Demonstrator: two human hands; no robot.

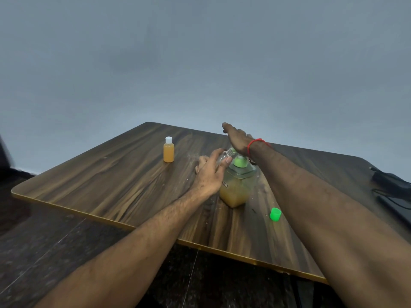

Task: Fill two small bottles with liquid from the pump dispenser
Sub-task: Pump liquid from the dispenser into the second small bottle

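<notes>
Two bare forearms reach in from the bottom edge toward the middle of the wooden table [111,185]. Between them, near the table's front edge and just beside the right forearm, a loose green cap [275,214] lies on its side.

Farther in stands the pump dispenser [236,187], a clear square-bodied bottle roughly half full of cloudy orange liquid, with a green pump head on top. The right hand [236,138] lies flat on that pump head, heel of the palm down and fingers stretched straight out beyond it, so its grip is spread and not curled round anything. A red thread [255,144] circles the right wrist.

The left hand [210,172] comes in beside the dispenser and holds a small clear bottle [225,157] tilted, its mouth up near the pump's spout; thumb and fingers are curled round the bottle's body, a pinching grip. How much liquid is inside it I cannot tell.

Well apart to the left, a second small bottle [168,150] stands upright on the table, filled with orange liquid and closed with a white cap.

At the right edge, dark cables and a dark device [391,185] rest on the table's far corner. Behind everything rises a plain grey wall [200,63].
</notes>
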